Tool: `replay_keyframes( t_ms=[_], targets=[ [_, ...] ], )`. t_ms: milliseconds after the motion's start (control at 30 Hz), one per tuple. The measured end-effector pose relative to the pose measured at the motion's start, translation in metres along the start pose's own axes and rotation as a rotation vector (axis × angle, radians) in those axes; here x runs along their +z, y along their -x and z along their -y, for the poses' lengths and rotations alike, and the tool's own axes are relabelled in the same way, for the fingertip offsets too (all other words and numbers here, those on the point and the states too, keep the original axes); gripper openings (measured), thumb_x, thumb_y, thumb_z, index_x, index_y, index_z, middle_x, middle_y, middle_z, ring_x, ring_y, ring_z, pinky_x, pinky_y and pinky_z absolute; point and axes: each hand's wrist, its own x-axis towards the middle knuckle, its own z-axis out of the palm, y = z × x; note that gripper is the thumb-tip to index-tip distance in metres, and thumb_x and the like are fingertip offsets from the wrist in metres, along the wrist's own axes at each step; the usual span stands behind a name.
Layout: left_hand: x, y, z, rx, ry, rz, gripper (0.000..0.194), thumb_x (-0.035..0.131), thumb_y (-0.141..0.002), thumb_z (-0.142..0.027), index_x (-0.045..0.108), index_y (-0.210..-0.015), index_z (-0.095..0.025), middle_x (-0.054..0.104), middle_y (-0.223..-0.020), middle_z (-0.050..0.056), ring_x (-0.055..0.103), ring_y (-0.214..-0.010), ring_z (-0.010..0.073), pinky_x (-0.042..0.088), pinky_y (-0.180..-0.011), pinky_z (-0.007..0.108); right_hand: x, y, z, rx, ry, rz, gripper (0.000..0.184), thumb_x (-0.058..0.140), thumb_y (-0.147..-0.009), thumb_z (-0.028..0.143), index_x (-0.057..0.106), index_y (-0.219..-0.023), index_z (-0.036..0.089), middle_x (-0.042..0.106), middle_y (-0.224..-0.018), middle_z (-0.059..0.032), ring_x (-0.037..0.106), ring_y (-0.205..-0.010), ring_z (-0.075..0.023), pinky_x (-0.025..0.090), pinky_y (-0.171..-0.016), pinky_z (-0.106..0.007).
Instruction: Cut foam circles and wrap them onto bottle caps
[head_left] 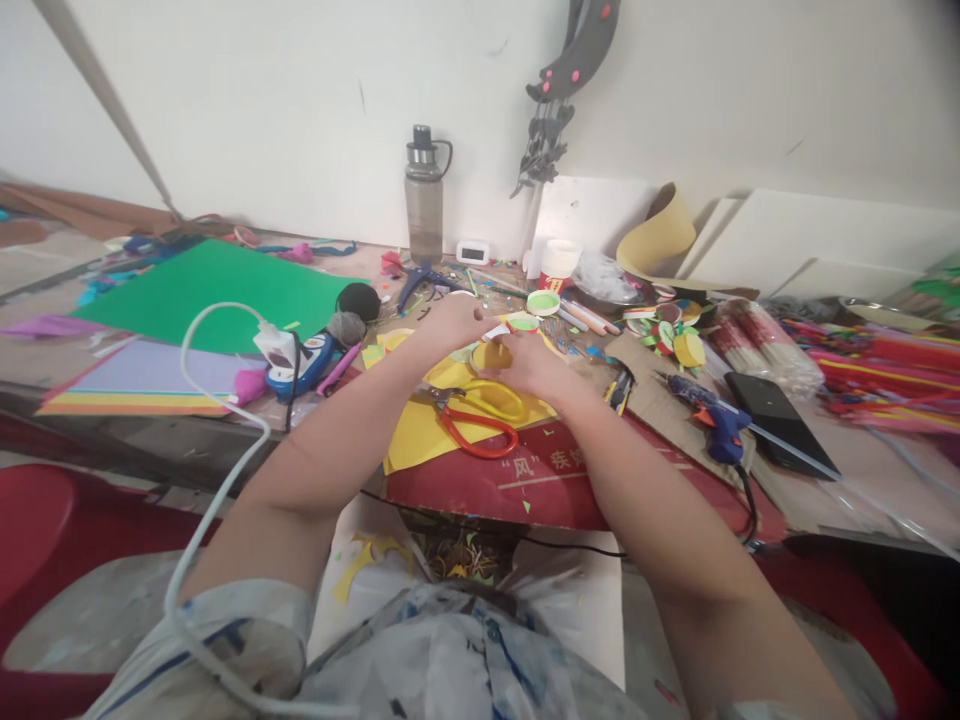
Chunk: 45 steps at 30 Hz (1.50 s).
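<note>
Along the pale wall, a crowded worktop [851, 430] is stretching from side to side; a green sheet [225, 295] is lying flat towards the left; a printed red board [450, 495] is lying in front of the person, with yellow paper [409, 440] overlapping its far side; a grey water bottle [425, 205] is standing upright near the wall; scissors [448, 408] with one yellow and one red handle are resting on the paper, just nearer than both hands; the person's left hand [456, 320] is bending inward, its fingers curling; the right hand [536, 365] is coming in opposite, its fingers pointing towards the left one; over to the right, a blue glue gun [724, 435] is lying beside a dark phone [772, 400]; just past the hands, a green-topped disc [523, 323] is showing; between them, a small yellow piece [491, 355] is sitting close to the right fingers; whether either hand is clamping it, I cannot tell.
</note>
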Motion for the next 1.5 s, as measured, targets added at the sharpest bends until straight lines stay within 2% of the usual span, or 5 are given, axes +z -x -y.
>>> replay_keyframes(
  t_ms=[300,433,600,933,1500],
  targets=[
    [0.002,0.001,0.000,0.002,-0.109,0.059,0.049,0.065,-0.090,-0.038,0.053,-0.046,-0.020,0.045,-0.048,0.002,0.047,-0.056,0.0160,0.028,-0.059,0.030,-0.005,-0.001,-0.007,-0.033,-0.040,-0.040,0.052,0.084,-0.083,0.043,0.071,-0.123,0.013,0.075,-0.117,-0.0180,0.071,-0.104,-0.0308,0.055,-0.093,-0.044],
    [-0.004,0.000,0.002,-0.014,0.189,0.010,0.047,0.068,-0.091,-0.043,0.053,-0.054,-0.019,0.050,-0.053,0.000,0.048,-0.055,0.0129,0.032,-0.057,0.026,-0.012,-0.003,-0.013,-0.085,-0.078,-0.264,0.057,0.085,-0.080,0.037,0.069,-0.130,0.015,0.073,-0.122,-0.0169,0.067,-0.115,-0.0336,0.052,-0.103,-0.050],
    [-0.004,0.001,-0.001,-0.149,0.750,0.278,0.021,0.080,-0.083,-0.029,0.065,-0.077,-0.016,0.063,-0.063,-0.001,0.063,-0.056,0.0119,0.050,-0.058,0.023,-0.019,-0.005,-0.016,-0.152,-0.110,-0.437,0.063,0.087,-0.076,0.031,0.065,-0.134,0.019,0.068,-0.130,-0.0173,0.061,-0.127,-0.0377,0.047,-0.110,-0.058],
    [-0.001,-0.001,-0.003,-0.025,0.886,0.007,0.018,0.077,-0.078,-0.014,0.071,-0.094,-0.012,0.070,-0.078,0.001,0.065,-0.062,0.0094,0.057,-0.055,0.020,-0.024,-0.010,-0.016,0.067,-0.650,-0.415,0.048,0.067,-0.086,0.043,0.066,-0.125,0.015,0.075,-0.115,-0.0134,0.069,-0.086,-0.0236,0.058,-0.082,-0.043],
    [0.003,0.008,-0.014,-0.035,0.900,0.086,0.009,0.071,-0.076,-0.011,0.070,-0.085,-0.012,0.068,-0.076,0.000,0.063,-0.060,0.0083,0.059,-0.059,0.021,-0.017,-0.016,-0.022,0.152,-0.775,-0.461,0.027,0.072,-0.075,0.044,0.067,-0.087,0.020,0.068,-0.077,0.0000,0.059,-0.077,-0.0179,0.049,-0.066,-0.029]
  ],
)
